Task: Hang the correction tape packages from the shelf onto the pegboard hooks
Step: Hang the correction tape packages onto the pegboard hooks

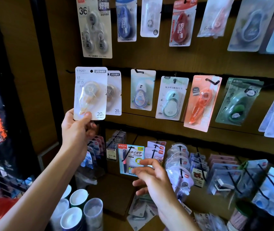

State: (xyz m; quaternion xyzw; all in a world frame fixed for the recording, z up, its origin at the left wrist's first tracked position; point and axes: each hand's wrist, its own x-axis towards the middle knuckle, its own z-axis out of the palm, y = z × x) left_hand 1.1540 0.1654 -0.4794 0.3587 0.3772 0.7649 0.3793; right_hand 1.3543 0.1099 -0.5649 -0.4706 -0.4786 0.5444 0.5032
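White glossy rectangular package pinched by left hand, right hand relaxed

— We see the package pinched at its bottom edge by the left hand's fingers: matt white card under a glossy clear plastic blister.

— Agreed. Behind those fingers the board looks like dull brown wood, and the hooks are black metal wire.

— Below the right hand's fingers, we note loose packages in shiny plastic.
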